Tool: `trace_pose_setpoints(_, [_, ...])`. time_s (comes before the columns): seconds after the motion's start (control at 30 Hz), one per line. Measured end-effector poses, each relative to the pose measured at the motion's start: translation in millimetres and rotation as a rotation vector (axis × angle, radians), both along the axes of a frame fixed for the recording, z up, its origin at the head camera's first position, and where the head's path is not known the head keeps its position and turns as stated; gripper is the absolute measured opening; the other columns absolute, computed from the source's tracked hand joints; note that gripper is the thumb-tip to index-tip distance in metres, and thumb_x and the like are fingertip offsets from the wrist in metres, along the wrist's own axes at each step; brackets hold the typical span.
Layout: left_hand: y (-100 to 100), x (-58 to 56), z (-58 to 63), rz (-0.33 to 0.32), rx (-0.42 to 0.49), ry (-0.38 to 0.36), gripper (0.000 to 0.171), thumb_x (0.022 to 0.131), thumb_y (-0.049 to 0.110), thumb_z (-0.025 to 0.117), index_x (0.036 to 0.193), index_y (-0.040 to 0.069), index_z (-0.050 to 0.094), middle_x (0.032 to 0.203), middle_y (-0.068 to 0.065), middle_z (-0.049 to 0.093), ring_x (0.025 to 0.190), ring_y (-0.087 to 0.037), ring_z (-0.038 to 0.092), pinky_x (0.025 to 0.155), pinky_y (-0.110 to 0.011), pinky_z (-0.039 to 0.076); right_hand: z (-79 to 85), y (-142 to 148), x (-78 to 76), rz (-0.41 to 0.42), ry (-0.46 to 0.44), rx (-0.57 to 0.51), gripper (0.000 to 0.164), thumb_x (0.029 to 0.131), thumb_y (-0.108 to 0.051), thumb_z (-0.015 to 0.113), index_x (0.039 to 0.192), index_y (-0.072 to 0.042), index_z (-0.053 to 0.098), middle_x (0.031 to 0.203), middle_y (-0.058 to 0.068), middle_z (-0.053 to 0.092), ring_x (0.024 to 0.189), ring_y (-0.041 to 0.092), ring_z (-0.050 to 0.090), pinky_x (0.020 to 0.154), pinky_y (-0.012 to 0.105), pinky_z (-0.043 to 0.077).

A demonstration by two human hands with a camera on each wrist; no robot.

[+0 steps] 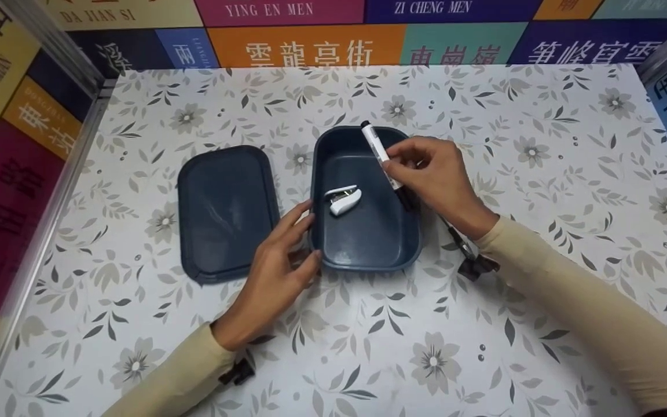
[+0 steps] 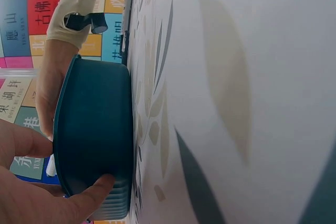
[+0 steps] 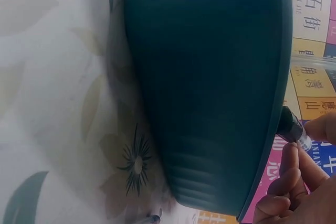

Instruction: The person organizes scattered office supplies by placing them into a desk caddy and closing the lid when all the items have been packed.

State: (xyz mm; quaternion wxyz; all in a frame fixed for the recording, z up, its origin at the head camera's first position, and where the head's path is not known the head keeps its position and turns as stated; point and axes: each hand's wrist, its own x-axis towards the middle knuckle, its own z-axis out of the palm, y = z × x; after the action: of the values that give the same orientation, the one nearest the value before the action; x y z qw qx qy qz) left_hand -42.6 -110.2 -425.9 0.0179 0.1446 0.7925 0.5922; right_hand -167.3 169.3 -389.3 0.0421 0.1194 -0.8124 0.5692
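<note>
Currently, the navy box (image 1: 362, 240) holds a white mini stapler (image 1: 345, 202). Over the box's right side, the right hand (image 1: 438, 176) pinches a white marker (image 1: 376, 145); the left hand (image 1: 278, 258), fingers spread, touches the left wall.

Booth-like space — lettered panels (image 1: 310, 46) enclosing a floral-topped table (image 1: 356, 330).

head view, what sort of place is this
Probably an indoor booth or demonstration space set up for tabletop work: a floral-patterned table is bordered at the back and both sides by colourful printed panels, and an open dark blue box sits on it.
</note>
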Motion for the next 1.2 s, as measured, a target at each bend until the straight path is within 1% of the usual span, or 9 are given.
trace_pose_setpoints(0.03, [0.0, 0.0, 0.1, -0.002, 0.001, -0.003, 0.061, 0.102, -0.006, 0.067, 0.16, -0.008, 0.049, 0.177, -0.003, 0.037, 0.121, -0.032, 0.073, 0.077, -0.034, 0.066, 0.0, -0.9, -0.5, -0.001, -0.001, 0.008, 0.011, 0.094, -0.009, 0.085, 0.104, -0.006, 0.086, 0.08, -0.001, 0.073, 0.07, 0.011, 0.058, 0.062, 0.022, 0.047])
trace_pose_setpoints(0.1, [-0.1, -0.1, 0.3, -0.002, -0.003, -0.004, 0.06, 0.103, -0.006, 0.067, 0.16, -0.008, 0.049, 0.177, -0.002, 0.037, 0.124, -0.032, 0.072, 0.079, -0.034, 0.066, -0.2, -2.8, -1.5, -0.003, -0.006, 0.023, 0.012, 0.093, -0.009, 0.086, 0.104, -0.005, 0.086, 0.079, -0.002, 0.072, 0.069, 0.01, 0.057, 0.061, 0.021, 0.046])
trace_pose_setpoints(0.2, [-0.2, 0.0, 0.6, 0.0, -0.019, -0.004, 0.06, 0.104, -0.004, 0.067, 0.161, -0.006, 0.049, 0.177, -0.001, 0.036, 0.142, -0.026, 0.061, 0.094, -0.034, 0.065, -0.1, -5.8, -2.8, 0.002, -0.012, 0.043, 0.012, 0.093, -0.009, 0.086, 0.104, -0.005, 0.086, 0.08, -0.001, 0.073, 0.068, 0.01, 0.056, 0.061, 0.022, 0.045])
trace_pose_setpoints(0.27, [-0.1, -0.2, 0.7, 0.002, -0.027, -0.003, 0.06, 0.104, -0.004, 0.067, 0.161, -0.005, 0.05, 0.177, -0.001, 0.035, 0.153, -0.021, 0.05, 0.104, -0.034, 0.061, 0.2, -7.7, -3.8, 0.005, -0.015, 0.055, 0.012, 0.093, -0.009, 0.086, 0.105, -0.005, 0.086, 0.081, 0.0, 0.074, 0.068, 0.01, 0.057, 0.062, 0.022, 0.046])
trace_pose_setpoints(0.33, [0.1, 0.0, 0.8, 0.003, -0.031, -0.006, 0.059, 0.104, -0.004, 0.068, 0.161, -0.004, 0.05, 0.177, 0.0, 0.035, 0.157, -0.018, 0.043, 0.109, -0.035, 0.058, 0.5, -9.6, -4.7, 0.008, -0.016, 0.066, 0.011, 0.094, -0.009, 0.086, 0.105, -0.005, 0.086, 0.083, 0.001, 0.076, 0.069, 0.011, 0.059, 0.063, 0.022, 0.047])
trace_pose_setpoints(0.6, [0.6, -0.6, 0.8, 0.007, -0.024, -0.001, 0.06, 0.103, -0.005, 0.068, 0.161, -0.005, 0.05, 0.177, 0.0, 0.036, 0.154, -0.018, 0.048, 0.107, -0.037, 0.06, -0.1, -17.2, -8.9, 0.009, -0.002, 0.114, 0.01, 0.094, -0.01, 0.085, 0.104, -0.006, 0.086, 0.085, 0.005, 0.078, 0.07, 0.012, 0.061, 0.065, 0.022, 0.048])
trace_pose_setpoints(0.77, [0.3, -1.2, 0.5, 0.011, -0.03, 0.008, 0.061, 0.102, -0.006, 0.069, 0.16, -0.006, 0.05, 0.177, -0.002, 0.037, 0.151, -0.022, 0.052, 0.103, -0.039, 0.062, -1.6, -22.1, -10.7, 0.019, 0.001, 0.154, 0.011, 0.095, -0.012, 0.084, 0.104, -0.008, 0.086, 0.087, 0.004, 0.079, 0.072, 0.013, 0.063, 0.068, 0.022, 0.049])
trace_pose_setpoints(1.07, [0.7, -1.4, 0.4, 0.011, -0.026, 0.025, 0.061, 0.1, -0.008, 0.069, 0.159, -0.006, 0.052, 0.176, -0.004, 0.038, 0.148, -0.027, 0.056, 0.099, -0.039, 0.064, -5.5, -30.2, -13.4, 0.026, -0.028, 0.191, 0.014, 0.093, -0.013, 0.084, 0.105, -0.006, 0.085, 0.088, 0.003, 0.079, 0.075, 0.011, 0.066, 0.069, 0.021, 0.052])
trace_pose_setpoints(1.2, [1.0, -1.4, 1.0, 0.007, -0.022, 0.022, 0.061, 0.101, -0.008, 0.068, 0.16, -0.006, 0.052, 0.177, -0.004, 0.037, 0.15, -0.027, 0.054, 0.101, -0.038, 0.063, -6.7, -30.9, -14.3, 0.038, -0.024, 0.198, 0.015, 0.094, -0.013, 0.084, 0.106, -0.006, 0.085, 0.089, 0.003, 0.079, 0.078, 0.012, 0.067, 0.072, 0.022, 0.052])
